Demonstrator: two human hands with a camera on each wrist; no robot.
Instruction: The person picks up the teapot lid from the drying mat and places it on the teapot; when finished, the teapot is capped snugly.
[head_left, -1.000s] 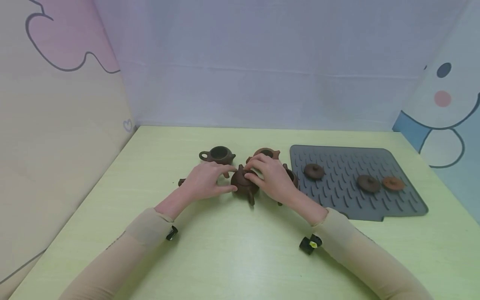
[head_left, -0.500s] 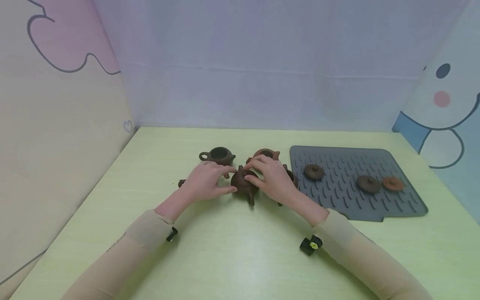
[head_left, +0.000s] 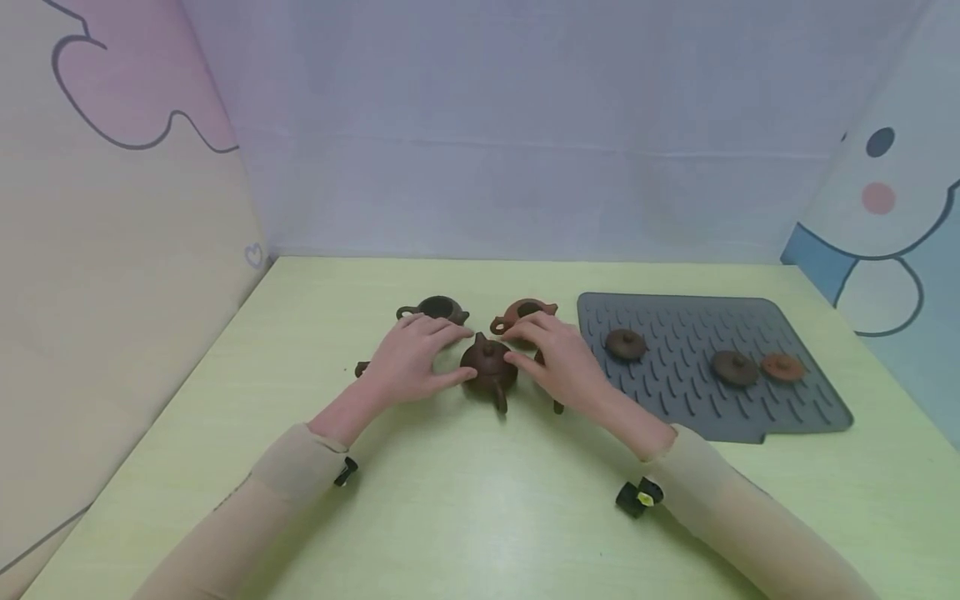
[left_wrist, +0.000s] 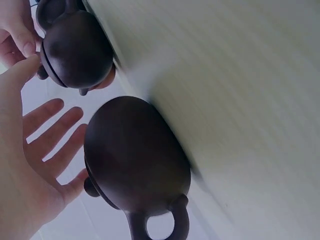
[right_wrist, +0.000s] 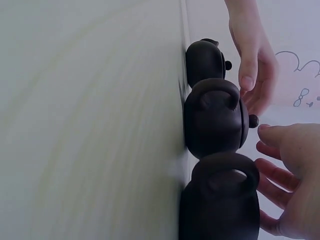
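A dark brown clay teapot (head_left: 489,371) stands at mid-table with its lid on, handle toward me, spout away. My left hand (head_left: 405,358) is beside it, thumb straight out and right at its shoulder, fingers spread loosely. Beneath that hand is another lidded teapot (left_wrist: 135,150), mostly hidden in the head view. My right hand (head_left: 566,358) hovers over the right side with relaxed fingers, its thumb tip just off the middle teapot's lid knob (right_wrist: 253,121). Under it a third dark teapot (right_wrist: 220,200) is largely covered; its handle (head_left: 558,407) shows.
Farther back are a lidless dark teapot (head_left: 442,307) and a lidless reddish one (head_left: 513,313). On the right lies a grey ridged mat (head_left: 675,417) bearing two dark lids, one left (head_left: 626,345) and one right (head_left: 735,367), plus a reddish lid (head_left: 783,367).
My right hand has drawn back rightward off the middle teapot's lid, leaving the knob in sight. My left hand has barely moved, its fingers slightly higher.
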